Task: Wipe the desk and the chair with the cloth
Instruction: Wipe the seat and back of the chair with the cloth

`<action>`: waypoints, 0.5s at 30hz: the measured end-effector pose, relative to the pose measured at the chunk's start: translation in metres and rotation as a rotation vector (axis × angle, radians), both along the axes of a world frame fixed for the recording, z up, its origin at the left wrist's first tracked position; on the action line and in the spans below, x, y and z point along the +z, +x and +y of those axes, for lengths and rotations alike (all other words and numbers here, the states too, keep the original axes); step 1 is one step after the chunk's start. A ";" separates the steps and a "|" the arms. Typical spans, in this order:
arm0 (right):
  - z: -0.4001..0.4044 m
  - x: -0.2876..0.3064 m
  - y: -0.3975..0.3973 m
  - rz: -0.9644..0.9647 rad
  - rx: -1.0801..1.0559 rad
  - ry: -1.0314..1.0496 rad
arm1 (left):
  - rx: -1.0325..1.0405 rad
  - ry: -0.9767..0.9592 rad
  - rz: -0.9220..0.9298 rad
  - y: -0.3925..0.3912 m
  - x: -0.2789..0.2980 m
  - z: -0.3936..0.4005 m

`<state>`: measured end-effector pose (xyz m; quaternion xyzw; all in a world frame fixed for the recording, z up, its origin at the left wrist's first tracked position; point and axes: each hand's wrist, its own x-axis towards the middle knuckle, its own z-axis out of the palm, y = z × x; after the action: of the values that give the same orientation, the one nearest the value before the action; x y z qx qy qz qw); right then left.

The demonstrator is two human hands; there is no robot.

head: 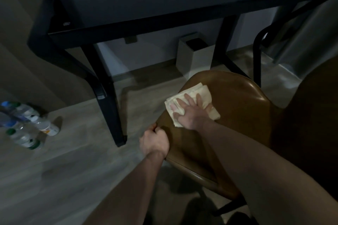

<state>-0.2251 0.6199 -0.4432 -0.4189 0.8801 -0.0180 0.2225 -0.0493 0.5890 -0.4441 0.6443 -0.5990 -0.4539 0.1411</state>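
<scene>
Our right hand (190,110) lies flat, fingers spread, pressing the pale cream folded cloth (190,105) onto the seat of the brown, smooth, leather-look moulded chair (237,107). Our left hand (155,141) is clenched around the seat's left edge, bracing it.

Risks as we judge them:
- Seat looks slick and curved; under a hard push the cloth could skid off the near-left rim, where it already sits close to the edge.
- Palm covers only the middle of the cloth; loose corners may fold under and leave streaks.
- If the bracing hand lets go, the chair may slide on the grey wood-look floor (73,160) toward the black-framed desk (128,25).
- Clear plastic bottles (23,124) lie on the floor to the left, well apart, a hazard only if we step that way.

Cloth: soft, several layers, slightly rumpled, no stain visible in this dim light. It lies on the seat's front-left part; most of the seat lies beyond it.
</scene>
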 end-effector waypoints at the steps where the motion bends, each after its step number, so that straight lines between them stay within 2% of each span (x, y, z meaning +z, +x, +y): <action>1: -0.003 0.002 0.000 0.017 0.000 0.003 | 0.001 -0.001 -0.003 0.000 0.000 0.000; 7: 0.026 0.014 0.021 0.030 -0.002 -0.050 | -0.055 0.008 -0.032 0.003 0.008 0.005; 15: 0.123 0.027 0.069 -0.033 -0.143 -0.029 | -0.154 0.029 -0.081 0.006 0.022 0.011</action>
<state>-0.1564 0.7431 -0.4167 -0.3577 0.9037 -0.0535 0.2290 -0.0430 0.6002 -0.4220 0.6162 -0.6453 -0.4458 0.0720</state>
